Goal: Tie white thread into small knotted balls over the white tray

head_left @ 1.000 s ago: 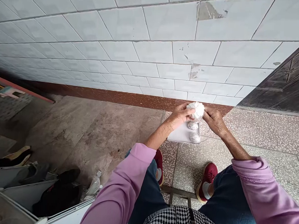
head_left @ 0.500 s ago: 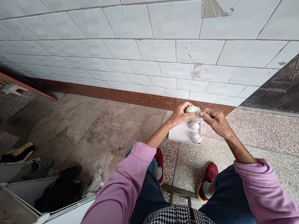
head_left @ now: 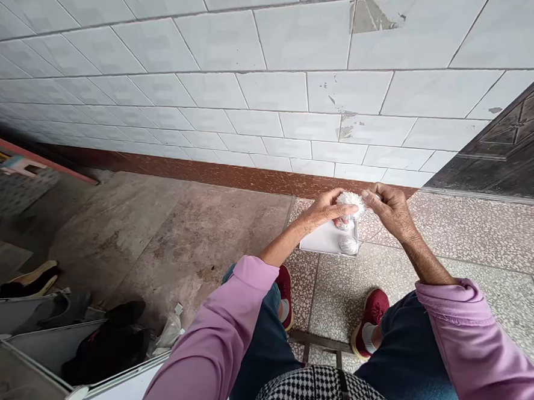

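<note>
My left hand [head_left: 327,210] is closed around a white ball with a frilly, thread-like surface [head_left: 352,200], held above a shallow white box [head_left: 321,239]. Close to the ball's right side, my right hand [head_left: 388,207] is pinched with thumb and index finger together; whatever is between the fingertips is too small to make out. In the box on the floor lies a whitish wrapped ball [head_left: 348,245] near the front right corner. Another ball [head_left: 345,225] sits behind it, partly hidden by my left hand and the held ball.
A white tiled wall [head_left: 264,91] rises in front, with a dark door [head_left: 500,148] at the right. My red shoes [head_left: 373,315] stand on the speckled floor. At lower left, a white-panelled rack [head_left: 35,361] holds dark shoes, with a clear plastic bag [head_left: 168,333] beside it.
The held ball has turned in my left hand and shows a rounder, frillier side. My right hand has moved slightly right and up, away from the ball.
</note>
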`<move>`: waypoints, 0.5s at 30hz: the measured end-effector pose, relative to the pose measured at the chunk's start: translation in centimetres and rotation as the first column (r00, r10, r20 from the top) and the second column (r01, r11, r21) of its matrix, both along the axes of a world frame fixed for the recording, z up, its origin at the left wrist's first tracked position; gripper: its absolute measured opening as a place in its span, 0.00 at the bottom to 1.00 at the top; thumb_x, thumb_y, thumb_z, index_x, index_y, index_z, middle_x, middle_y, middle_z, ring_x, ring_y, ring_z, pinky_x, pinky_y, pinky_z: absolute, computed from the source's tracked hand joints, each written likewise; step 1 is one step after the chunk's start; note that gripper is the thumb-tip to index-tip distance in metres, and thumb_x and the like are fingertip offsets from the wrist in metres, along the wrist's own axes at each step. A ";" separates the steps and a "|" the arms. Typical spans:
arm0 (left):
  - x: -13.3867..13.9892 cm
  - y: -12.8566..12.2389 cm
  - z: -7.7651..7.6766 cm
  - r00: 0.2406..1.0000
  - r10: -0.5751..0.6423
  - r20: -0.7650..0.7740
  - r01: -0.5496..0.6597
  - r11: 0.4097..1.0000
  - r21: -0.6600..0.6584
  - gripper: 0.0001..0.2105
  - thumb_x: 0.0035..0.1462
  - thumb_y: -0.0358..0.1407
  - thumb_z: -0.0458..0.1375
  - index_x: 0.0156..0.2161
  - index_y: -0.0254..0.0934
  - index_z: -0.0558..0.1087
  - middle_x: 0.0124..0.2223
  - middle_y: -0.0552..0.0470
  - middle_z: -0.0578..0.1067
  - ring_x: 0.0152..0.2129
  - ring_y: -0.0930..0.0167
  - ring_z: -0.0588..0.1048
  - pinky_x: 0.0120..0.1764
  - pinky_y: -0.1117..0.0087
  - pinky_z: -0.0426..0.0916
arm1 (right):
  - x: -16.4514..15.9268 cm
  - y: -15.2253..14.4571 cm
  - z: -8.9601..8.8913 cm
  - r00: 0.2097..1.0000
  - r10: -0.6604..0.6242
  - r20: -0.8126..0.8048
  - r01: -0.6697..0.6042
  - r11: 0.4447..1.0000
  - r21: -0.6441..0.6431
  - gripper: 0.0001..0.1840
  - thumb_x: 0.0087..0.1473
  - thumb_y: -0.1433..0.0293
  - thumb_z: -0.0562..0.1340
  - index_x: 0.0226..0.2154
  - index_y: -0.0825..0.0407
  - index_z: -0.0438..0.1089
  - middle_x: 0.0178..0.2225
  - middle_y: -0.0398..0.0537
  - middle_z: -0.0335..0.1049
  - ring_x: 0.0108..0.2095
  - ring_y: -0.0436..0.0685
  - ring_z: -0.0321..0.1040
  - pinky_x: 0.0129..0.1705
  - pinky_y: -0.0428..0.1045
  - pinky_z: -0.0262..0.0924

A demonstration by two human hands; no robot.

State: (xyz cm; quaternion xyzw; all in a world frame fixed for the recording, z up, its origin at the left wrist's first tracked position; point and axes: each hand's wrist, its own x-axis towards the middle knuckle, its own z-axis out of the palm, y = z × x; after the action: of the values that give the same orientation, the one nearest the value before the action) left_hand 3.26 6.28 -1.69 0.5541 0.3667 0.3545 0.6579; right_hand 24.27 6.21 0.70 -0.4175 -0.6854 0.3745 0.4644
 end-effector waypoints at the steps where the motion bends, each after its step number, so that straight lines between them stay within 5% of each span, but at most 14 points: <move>1: 0.0 0.0 0.0 1.000 0.017 -0.003 -0.017 1.000 0.004 0.29 0.47 0.53 0.75 0.45 0.36 0.72 0.38 0.49 0.76 0.27 0.75 0.75 0.27 0.72 0.65 | 0.0 0.0 0.0 1.000 0.004 -0.001 -0.004 1.000 -0.004 0.34 0.62 0.39 0.66 0.23 0.48 0.61 0.22 0.40 0.52 0.25 0.52 0.48 0.28 0.50 0.47; 9: -0.2 -0.3 1.1 0.994 -0.072 0.080 0.074 0.997 -0.024 0.26 0.47 0.48 0.76 0.46 0.34 0.76 0.38 0.48 0.76 0.30 0.74 0.73 0.31 0.71 0.66 | 0.0 0.2 0.0 0.996 0.036 -0.084 -0.042 0.996 -0.073 0.34 0.60 0.39 0.68 0.23 0.48 0.63 0.21 0.40 0.55 0.24 0.52 0.49 0.27 0.50 0.47; 15: 0.0 -0.3 1.1 0.960 0.041 0.276 0.008 0.985 -0.172 0.32 0.40 0.47 0.79 0.47 0.36 0.74 0.44 0.45 0.78 0.37 0.69 0.77 0.37 0.66 0.72 | -0.6 0.4 -1.0 0.999 0.042 -0.032 -0.044 0.997 -0.066 0.32 0.63 0.41 0.65 0.24 0.49 0.63 0.22 0.40 0.55 0.25 0.51 0.49 0.28 0.49 0.46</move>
State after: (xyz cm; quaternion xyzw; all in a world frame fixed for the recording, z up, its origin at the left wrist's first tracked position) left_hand 3.22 5.94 -0.63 0.4369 0.3042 0.4015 0.7453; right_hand 23.63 6.65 -0.26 -0.4121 -0.6741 0.4134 0.4526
